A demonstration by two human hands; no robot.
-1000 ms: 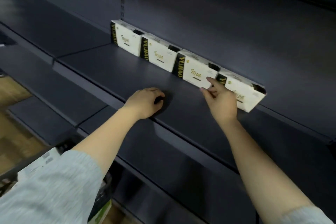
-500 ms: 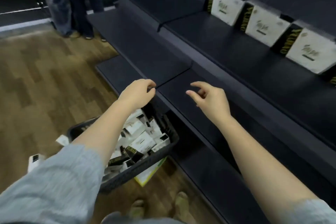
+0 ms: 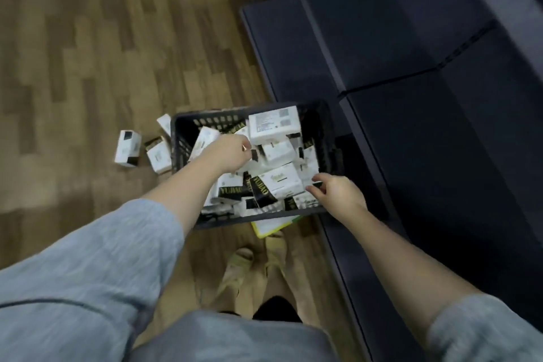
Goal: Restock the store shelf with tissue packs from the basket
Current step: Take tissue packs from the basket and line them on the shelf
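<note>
Two hands reached down into a basket of tissue packs on the floor.

The dark basket (image 3: 188, 138) sat on the wood floor (image 3: 88, 38) just beside the lowest shelf (image 3: 411, 156), heaped with white tissue packs (image 3: 279, 182). The left hand (image 3: 226, 154) was curled over the pile; whether it held a pack could not be told. The right hand (image 3: 338, 194) had its fingers bent at a pack's edge near the basket's right corner, grip unclear. Three more loose packs (image 3: 127, 148) lay on the floor left of the basket.

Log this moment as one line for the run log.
phase: reaching for packs | left hand: among tissue packs in basket | right hand: at basket's near-right corner | grasp: unclear
</note>
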